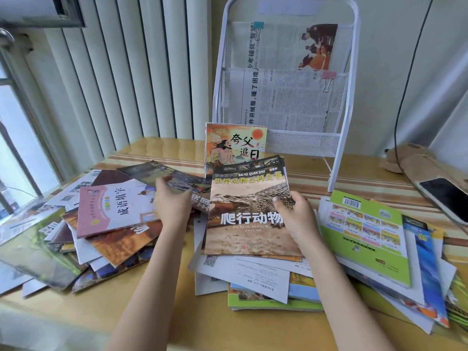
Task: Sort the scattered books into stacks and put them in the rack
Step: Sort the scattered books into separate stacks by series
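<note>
Books lie scattered over a yellow table. My right hand grips the right edge of a crocodile-cover book, thumb on the cover, holding it tilted over a loose middle pile. My left hand holds the edge of a dark book on the left heap, beside a pink-and-white book. A white wire rack stands at the back with newspapers in its upper pockets. An orange illustrated book stands upright against the rack's lowest pocket.
A green-backed book tops a spread pile at the right. A phone and a brown plush toy sit at the far right. A white radiator lines the back wall, with a window to the left.
</note>
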A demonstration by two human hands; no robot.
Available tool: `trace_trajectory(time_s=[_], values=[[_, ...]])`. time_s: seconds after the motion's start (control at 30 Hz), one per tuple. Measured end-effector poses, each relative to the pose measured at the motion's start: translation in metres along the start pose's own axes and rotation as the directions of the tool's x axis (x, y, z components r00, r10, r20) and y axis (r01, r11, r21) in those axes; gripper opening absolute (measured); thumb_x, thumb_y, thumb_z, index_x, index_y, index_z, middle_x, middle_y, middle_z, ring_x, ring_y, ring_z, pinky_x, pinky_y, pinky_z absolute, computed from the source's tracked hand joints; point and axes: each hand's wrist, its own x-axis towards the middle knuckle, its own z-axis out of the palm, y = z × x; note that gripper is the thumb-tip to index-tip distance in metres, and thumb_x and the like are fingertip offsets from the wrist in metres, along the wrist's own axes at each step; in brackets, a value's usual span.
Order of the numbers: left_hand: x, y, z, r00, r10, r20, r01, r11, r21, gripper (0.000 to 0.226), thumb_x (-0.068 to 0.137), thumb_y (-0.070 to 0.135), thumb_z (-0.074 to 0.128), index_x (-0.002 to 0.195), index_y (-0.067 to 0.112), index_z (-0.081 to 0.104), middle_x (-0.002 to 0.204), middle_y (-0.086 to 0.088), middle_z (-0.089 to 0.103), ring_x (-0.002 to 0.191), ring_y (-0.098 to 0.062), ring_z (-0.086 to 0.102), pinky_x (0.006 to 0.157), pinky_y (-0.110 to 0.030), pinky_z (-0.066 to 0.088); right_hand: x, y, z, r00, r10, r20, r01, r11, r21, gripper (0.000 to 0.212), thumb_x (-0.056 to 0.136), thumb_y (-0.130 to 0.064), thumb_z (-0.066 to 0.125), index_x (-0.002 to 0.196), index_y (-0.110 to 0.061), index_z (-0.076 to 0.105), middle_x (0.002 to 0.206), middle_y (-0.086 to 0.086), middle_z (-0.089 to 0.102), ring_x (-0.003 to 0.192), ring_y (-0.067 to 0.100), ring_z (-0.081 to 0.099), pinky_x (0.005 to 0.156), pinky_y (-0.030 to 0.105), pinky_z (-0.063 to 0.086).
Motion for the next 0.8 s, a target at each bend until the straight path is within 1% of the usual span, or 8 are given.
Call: trace_trajectory(time_s=[0.07,0.2,0.3,0.47,0.53,0.6,0.67,0.8], values=[[0.000,-0.009,0.003,0.993,0.109,0.038,-0.113,0.985,0.128,0.047,0.078,-0.004,0.051,0.122,0.013,0.047,0.115,-0.014,0.056,0.104,-0.032,0.051,0.075,-0.031,0.037,-0.001,0.000,0.000,1.000,-0.002,0.001,0.002,1.000,0.003,0.063,0.093,-0.039,0.053,0.144,-0.008,0.032,0.150,0.007,0.036,0.135,0.025,0.036,0.107,0.035,0.032],[0.001,-0.008,-0.004,0.945,0.320,-0.066,-0.326,0.937,-0.124,0.054,0.074,-0.012,0.040,0.120,0.016,0.046,0.113,0.001,0.052,0.108,-0.025,0.051,0.088,-0.040,0.045,-0.001,0.001,-0.001,1.000,0.005,-0.005,-0.005,0.999,0.037,0.062,0.093,-0.038,0.054,0.144,-0.010,0.033,0.149,0.006,0.036,0.135,0.024,0.036,0.105,0.034,0.032],[0.005,-0.001,-0.013,0.930,0.350,-0.114,-0.368,0.878,-0.307,0.059,0.076,-0.009,0.046,0.123,0.026,0.044,0.119,0.008,0.053,0.110,-0.016,0.053,0.096,-0.039,0.047,-0.001,0.000,-0.002,1.000,0.012,-0.004,-0.012,0.998,0.059,0.062,0.093,-0.037,0.054,0.144,-0.010,0.032,0.150,0.005,0.035,0.136,0.024,0.035,0.106,0.034,0.032],[0.016,0.001,-0.023,0.995,0.073,-0.072,-0.102,0.771,-0.629,0.082,0.078,-0.008,0.054,0.145,0.028,0.024,0.140,0.005,0.038,0.117,-0.017,0.055,0.097,-0.037,0.049,-0.001,0.002,-0.007,0.999,0.032,0.002,-0.032,0.989,0.145,0.062,0.094,-0.035,0.053,0.146,-0.012,0.029,0.153,0.004,0.029,0.138,0.023,0.031,0.107,0.034,0.029],[0.020,0.002,-0.026,0.998,-0.055,0.029,0.059,0.695,-0.717,0.085,0.080,-0.010,0.053,0.148,0.026,0.018,0.135,-0.004,0.043,0.089,-0.016,0.067,0.078,-0.036,0.056,0.000,0.003,-0.012,0.999,0.053,-0.002,-0.052,0.982,0.183,0.062,0.094,-0.034,0.053,0.147,-0.013,0.027,0.154,0.004,0.028,0.139,0.023,0.029,0.108,0.035,0.028],[0.020,0.002,-0.029,0.986,-0.105,0.128,0.166,0.629,-0.760,0.067,0.083,-0.012,0.049,0.141,0.017,0.031,0.122,-0.013,0.054,0.069,-0.014,0.066,0.065,-0.033,0.058,0.000,0.005,-0.018,0.996,0.085,-0.018,-0.078,0.970,0.231,0.063,0.095,-0.033,0.053,0.147,-0.012,0.026,0.154,0.003,0.026,0.140,0.022,0.027,0.110,0.035,0.026],[0.018,0.003,-0.029,0.967,-0.109,0.232,0.249,0.603,-0.758,0.048,0.085,-0.010,0.046,0.124,0.017,0.048,0.104,-0.012,0.063,0.066,-0.017,0.065,0.063,-0.036,0.059,0.001,0.007,-0.024,0.993,0.109,-0.051,-0.092,0.962,0.255,0.063,0.095,-0.033,0.053,0.147,-0.013,0.026,0.154,0.003,0.027,0.140,0.021,0.027,0.110,0.036,0.026],[0.013,0.003,-0.027,0.911,-0.118,0.394,0.364,0.679,-0.638,0.029,0.090,0.003,0.049,0.117,0.014,0.051,0.084,-0.008,0.064,0.054,-0.019,0.065,0.050,-0.034,0.057,0.000,0.011,-0.030,0.983,0.150,-0.101,-0.116,0.952,0.284,0.061,0.094,-0.031,0.054,0.147,-0.012,0.028,0.153,0.003,0.028,0.140,0.021,0.028,0.109,0.036,0.027]])
